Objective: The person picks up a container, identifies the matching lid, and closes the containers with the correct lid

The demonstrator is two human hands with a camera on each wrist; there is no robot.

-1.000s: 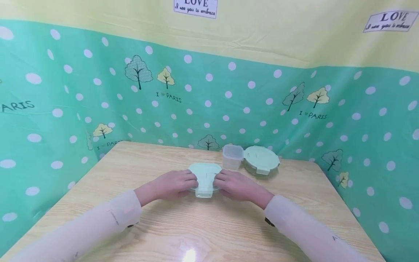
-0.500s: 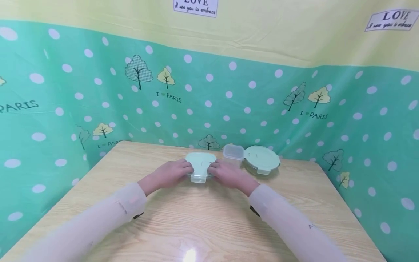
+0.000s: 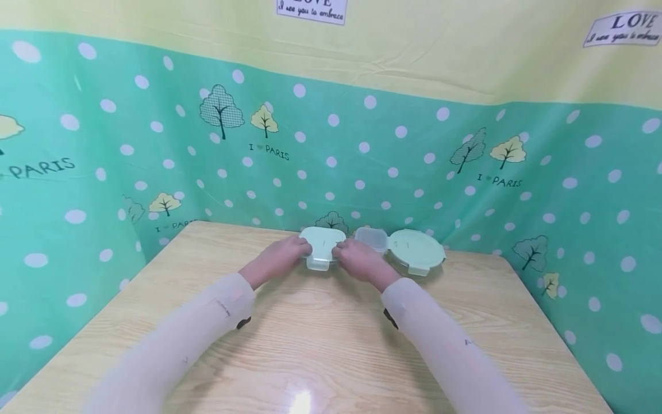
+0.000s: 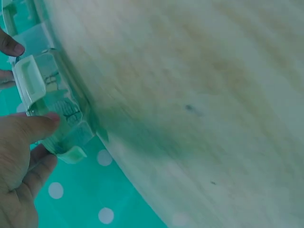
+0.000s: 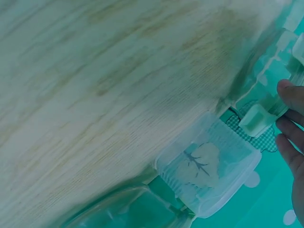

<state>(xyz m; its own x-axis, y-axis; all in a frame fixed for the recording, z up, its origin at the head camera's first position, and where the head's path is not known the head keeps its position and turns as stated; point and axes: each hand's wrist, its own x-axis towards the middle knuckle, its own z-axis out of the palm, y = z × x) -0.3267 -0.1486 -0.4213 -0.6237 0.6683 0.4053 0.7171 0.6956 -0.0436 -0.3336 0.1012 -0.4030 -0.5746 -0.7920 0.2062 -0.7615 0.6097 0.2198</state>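
A clear food container with a pale green snap-on lid (image 3: 323, 242) is at the back of the table, between both hands. My left hand (image 3: 281, 259) grips its left side; in the left wrist view the thumb (image 4: 42, 126) lies against the clear wall. On the opposite side my right hand (image 3: 360, 263) holds the container, thumb on the near side and fingers behind, as the right wrist view shows. The front latch (image 3: 318, 264) of the lid faces me. Whether the container's base touches the table is hard to tell.
Just right of the right hand stands a small translucent plastic box (image 5: 209, 166). Beside it is a round container with a pale green lid (image 3: 416, 250). A green and yellow printed curtain (image 3: 289, 190) hangs directly behind the wooden table's back edge (image 3: 233, 227).
Both hands have carried the lidded container away from me, to the table's back edge, level with the small box. The small box and the round container stay where they were.
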